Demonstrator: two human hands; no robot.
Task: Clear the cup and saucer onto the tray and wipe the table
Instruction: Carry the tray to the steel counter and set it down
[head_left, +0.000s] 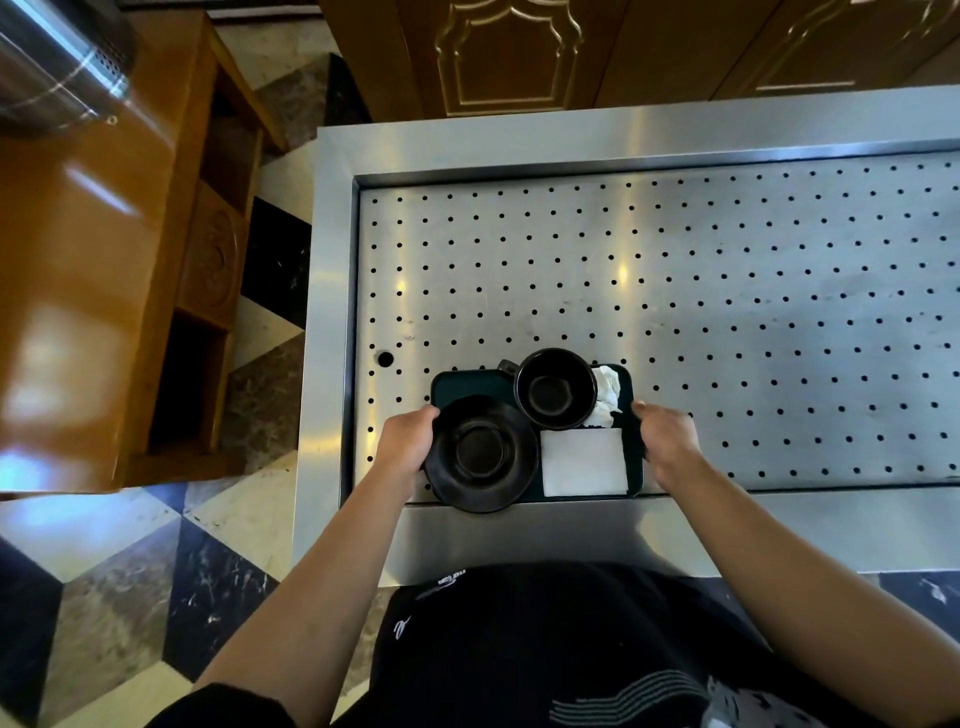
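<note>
Both hands' fingers (423, 415) around tray (467, 382) edges.

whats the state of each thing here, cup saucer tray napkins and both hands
cup: upright, looks empty, on the tray
saucer: right side up, bare, overhanging the tray's left and near edges
tray: flat on the perforated steel counter
folded napkin: flat, on the tray
crumpled napkin: scrunched, beside the cup
left hand: gripping the tray's left side at the saucer
right hand: gripping the tray's right edge
</note>
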